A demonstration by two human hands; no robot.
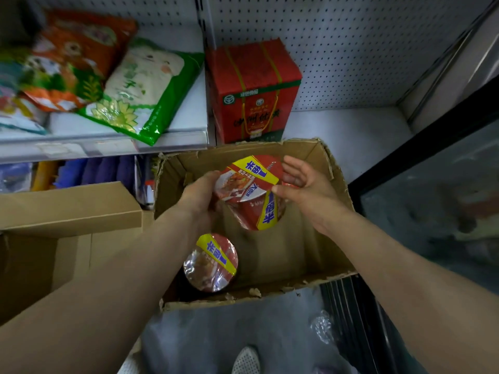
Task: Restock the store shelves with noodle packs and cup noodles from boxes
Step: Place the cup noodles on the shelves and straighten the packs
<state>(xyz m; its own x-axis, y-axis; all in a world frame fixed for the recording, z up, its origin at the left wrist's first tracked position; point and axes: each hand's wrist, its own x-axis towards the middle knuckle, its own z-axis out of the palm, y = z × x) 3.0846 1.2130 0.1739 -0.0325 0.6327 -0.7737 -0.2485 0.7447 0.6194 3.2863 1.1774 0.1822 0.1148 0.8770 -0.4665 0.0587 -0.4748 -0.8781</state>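
Nearest the lens: both forearms reach down into the open cardboard box on the floor. Left hand grips the tilted cup noodle by its side, fingers curled round it, apparently so the cup clears the box walls. Right hand has its fingers spread and loose, thumb touching the lid edge, probably steadying the cup. A second cup stands upright low in the box, not yet taken. Bare lower shelf beside the red carton is the likely destination.
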